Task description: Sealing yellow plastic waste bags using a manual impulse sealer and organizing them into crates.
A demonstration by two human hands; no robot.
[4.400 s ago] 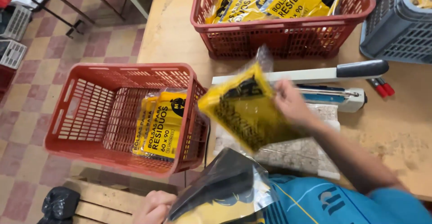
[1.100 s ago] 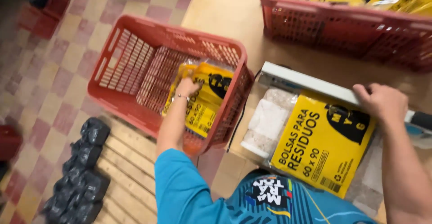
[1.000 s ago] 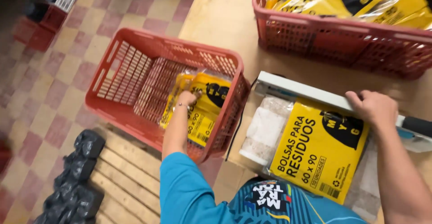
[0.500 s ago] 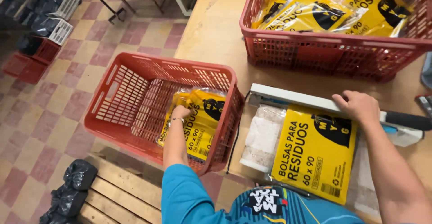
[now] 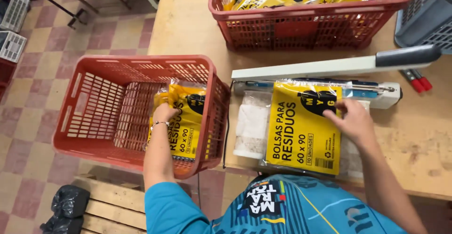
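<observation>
My left hand (image 5: pixel 164 114) reaches down into the red crate (image 5: pixel 94 137) on the floor and rests on a yellow packet of bags (image 5: pixel 186 121) lying inside it. My right hand (image 5: pixel 353 117) lies flat on another yellow packet (image 5: pixel 301 130) on the wooden table (image 5: pixel 188 22), with its fingers on the packet's top right corner. That packet's clear upper edge lies under the raised arm of a white heat sealer (image 5: pixel 329 67), whose bar has a black handle at the right.
A second red crate (image 5: pixel 301 27) full of yellow packets stands at the table's back, with a grey-blue crate (image 5: pixel 426 20) to its right. Red-handled tools (image 5: pixel 416 81) lie near the sealer. A wooden pallet (image 5: pixel 113 206) and black bags (image 5: pixel 66 203) are on the tiled floor.
The packet held up in my right hand now lies flat at the sealer. My left hand went down into the floor crate onto the packets there. The sealer arm stands raised.
</observation>
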